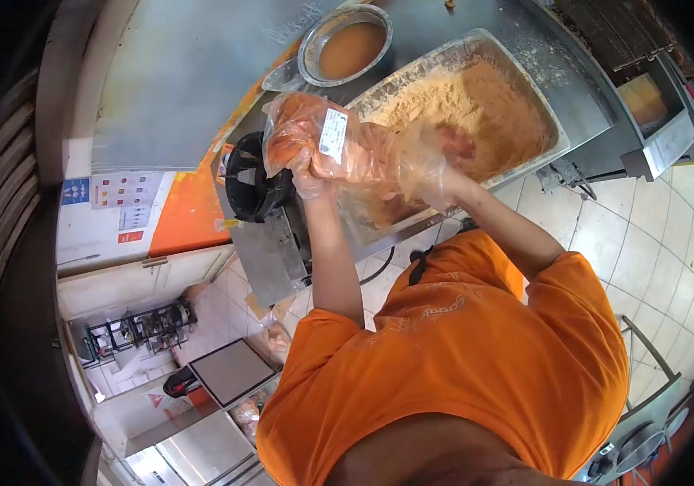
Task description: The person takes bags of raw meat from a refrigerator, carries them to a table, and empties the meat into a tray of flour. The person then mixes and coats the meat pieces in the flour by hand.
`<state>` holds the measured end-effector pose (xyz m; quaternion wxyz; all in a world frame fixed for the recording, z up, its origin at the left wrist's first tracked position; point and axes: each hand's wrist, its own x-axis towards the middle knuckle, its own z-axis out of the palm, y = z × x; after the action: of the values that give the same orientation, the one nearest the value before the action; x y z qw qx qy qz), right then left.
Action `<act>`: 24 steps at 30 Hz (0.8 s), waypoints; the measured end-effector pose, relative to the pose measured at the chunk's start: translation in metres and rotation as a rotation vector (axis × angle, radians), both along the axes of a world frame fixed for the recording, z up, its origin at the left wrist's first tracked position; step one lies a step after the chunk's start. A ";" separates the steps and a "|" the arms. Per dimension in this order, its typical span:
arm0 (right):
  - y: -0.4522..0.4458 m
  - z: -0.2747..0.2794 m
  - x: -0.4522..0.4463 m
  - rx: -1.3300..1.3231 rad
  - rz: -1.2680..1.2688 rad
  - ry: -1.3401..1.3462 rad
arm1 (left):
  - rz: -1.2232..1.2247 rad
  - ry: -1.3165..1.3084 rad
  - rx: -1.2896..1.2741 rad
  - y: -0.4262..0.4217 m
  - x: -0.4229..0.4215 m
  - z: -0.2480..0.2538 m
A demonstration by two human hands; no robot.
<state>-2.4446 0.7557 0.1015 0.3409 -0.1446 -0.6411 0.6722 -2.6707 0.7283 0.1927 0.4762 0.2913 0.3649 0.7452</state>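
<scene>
A clear plastic bag of orange-red marinated meat [367,154] with a white label lies across both my hands, above the near left end of a long metal tub [562,134]. My left hand [311,178], in a thin clear glove, is closed on the bag's left part from below. At the bag's right end, my right hand [434,182], gloved too, grips the loose plastic; its fingertips are partly hidden by the crumpled film. Pale yellow flour [424,101] and darker orange-brown powder fill the tub. A reddish piece [456,144] rests in the flour.
Behind the bag stands a round metal bowl [310,61] of brownish liquid. A black container [254,178] sits left of my left hand. The metal counter [517,40] runs behind the tub, with a fryer-like basket [618,32] at the far right. Tiled floor [630,235] shows at right.
</scene>
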 end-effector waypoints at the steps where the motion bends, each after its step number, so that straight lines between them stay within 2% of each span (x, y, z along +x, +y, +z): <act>1: 0.000 0.003 0.001 -0.059 0.018 0.010 | -0.025 0.011 0.008 0.001 -0.002 0.000; 4: -0.002 0.009 0.006 -0.303 0.079 0.096 | -0.037 0.022 0.030 0.003 0.006 0.010; 6: -0.004 0.010 0.006 -0.485 0.130 0.209 | -0.121 -0.078 0.183 0.006 0.006 0.015; 8: -0.007 0.009 0.005 -0.625 0.185 0.330 | -0.163 -0.162 0.121 0.011 -0.008 0.010; 10: -0.009 0.008 0.000 -0.707 0.233 0.420 | -0.399 -0.263 0.403 0.018 0.013 0.041; 11: -0.010 0.007 -0.002 -0.733 0.252 0.457 | -0.042 -0.192 0.277 0.018 0.009 0.039; 14: -0.011 0.022 -0.003 -0.748 0.277 0.514 | 0.047 -0.136 0.226 0.021 0.006 0.041; 17: -0.012 0.041 0.005 -0.828 0.262 0.368 | 0.121 -0.078 0.091 0.018 0.003 0.052; 19: -0.006 0.038 0.001 -0.944 0.329 0.492 | 0.132 -0.038 0.097 0.021 0.005 0.054; 24: 0.005 0.032 0.006 -0.857 0.207 0.383 | 0.094 -0.046 0.109 0.032 0.002 0.052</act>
<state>-2.4387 0.7603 0.1338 0.2938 -0.0812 -0.2430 0.9209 -2.6684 0.7604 0.2446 0.4322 0.2821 0.3260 0.7921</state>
